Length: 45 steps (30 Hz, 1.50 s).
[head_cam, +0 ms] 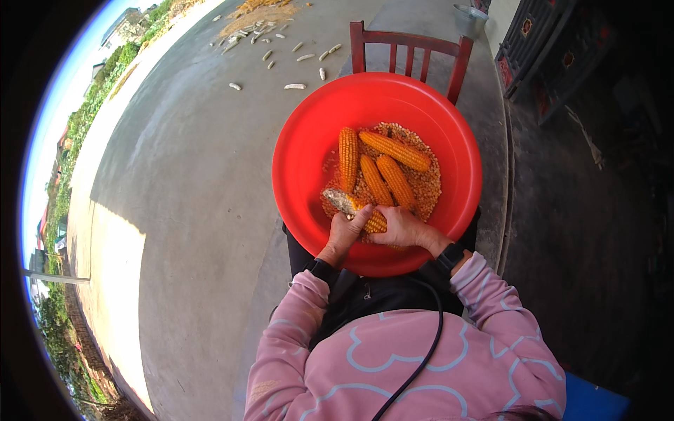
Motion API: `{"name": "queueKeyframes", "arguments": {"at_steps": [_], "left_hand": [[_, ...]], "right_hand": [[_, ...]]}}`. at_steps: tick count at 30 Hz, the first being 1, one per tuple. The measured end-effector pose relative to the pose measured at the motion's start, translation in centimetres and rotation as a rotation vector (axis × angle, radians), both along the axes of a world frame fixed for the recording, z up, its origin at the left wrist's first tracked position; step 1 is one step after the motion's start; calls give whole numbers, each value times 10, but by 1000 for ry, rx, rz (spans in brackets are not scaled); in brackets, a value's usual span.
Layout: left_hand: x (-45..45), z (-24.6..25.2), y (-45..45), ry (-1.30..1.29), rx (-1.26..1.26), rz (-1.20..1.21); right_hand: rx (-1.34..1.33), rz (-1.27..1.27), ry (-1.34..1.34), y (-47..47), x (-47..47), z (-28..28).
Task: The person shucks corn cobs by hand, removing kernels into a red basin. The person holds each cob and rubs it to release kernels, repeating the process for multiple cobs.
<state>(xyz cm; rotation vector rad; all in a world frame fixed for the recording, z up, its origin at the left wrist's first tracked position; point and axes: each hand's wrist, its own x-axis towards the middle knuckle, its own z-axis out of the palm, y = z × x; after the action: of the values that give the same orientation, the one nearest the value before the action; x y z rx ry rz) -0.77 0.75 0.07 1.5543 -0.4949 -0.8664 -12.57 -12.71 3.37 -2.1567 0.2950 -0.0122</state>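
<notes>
Over the near side of a red plastic basin, both my hands grip one partly shelled corn cob. Its left end is bare and whitish, while orange kernels still cover the part between my hands. My left hand has its thumb on the cob near the bare part. My right hand closes around the other end and hides some of it. Several unshelled ears of corn lie just beyond, on a bed of loose kernels at the basin's bottom.
A red wooden chair stands behind the basin. White bare cobs are scattered on the concrete floor, near a kernel pile. A metal bucket is at the far right. A black cable runs down my front.
</notes>
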Motion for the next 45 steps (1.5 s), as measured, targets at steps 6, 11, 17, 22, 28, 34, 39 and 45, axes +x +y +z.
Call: {"name": "queueKeyframes", "arguments": {"at_steps": [6, 11, 17, 22, 28, 34, 39, 45], "left_hand": [[0, 8, 5, 133, -9, -44], [4, 13, 6, 250, -58, -86], [-2, 16, 2, 192, -37, -117], [2, 13, 3, 131, 161, -116], [0, 13, 7, 204, -32, -102], [-1, 16, 6, 168, -89, -153], [2, 15, 8, 162, -80, -163], [1, 11, 6, 131, -133, -147]], "right_hand": [[213, 73, 64, -11, 0, -1], [423, 49, 6, -14, -2, 5], [342, 70, 47, -17, 0, -1], [442, 119, 63, -15, 4, -16], [652, 155, 72, -15, 3, -10], [605, 117, -5, -13, 1, 5], [666, 154, 33, -15, -1, 12], [824, 219, 39, -14, 1, 14]]}}
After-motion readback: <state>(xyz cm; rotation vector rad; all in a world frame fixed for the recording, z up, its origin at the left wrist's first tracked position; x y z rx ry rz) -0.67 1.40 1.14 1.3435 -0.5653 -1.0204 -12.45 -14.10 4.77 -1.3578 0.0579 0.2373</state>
